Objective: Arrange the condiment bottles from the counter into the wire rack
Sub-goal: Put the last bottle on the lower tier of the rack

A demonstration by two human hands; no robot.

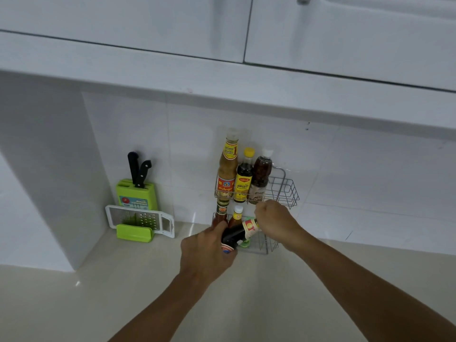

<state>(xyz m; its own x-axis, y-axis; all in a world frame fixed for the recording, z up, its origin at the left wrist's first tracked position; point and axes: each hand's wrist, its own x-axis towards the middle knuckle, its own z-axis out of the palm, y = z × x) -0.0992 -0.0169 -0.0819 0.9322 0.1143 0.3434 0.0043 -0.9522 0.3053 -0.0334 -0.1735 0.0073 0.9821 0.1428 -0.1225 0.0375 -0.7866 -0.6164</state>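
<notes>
At centre frame, the left hand wraps the base of a dark bottle tilted toward the rack, lower tier, while the right hand closes on its neck end — exact finger contact unclear. Three bottles already fill the upper tier. Likely glass — heavy, smooth, breakable; best held around the body

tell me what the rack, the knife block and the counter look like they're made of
Rack: thin metal wire, shiny silvery finish, probably chromed or steel; you see through its grid. Knife block: bright green moulded plastic by its flat, even colour, with a printed label. Counter: glossy beige stone or tile; it shows small bright reflections, but which one is unclear.
</notes>
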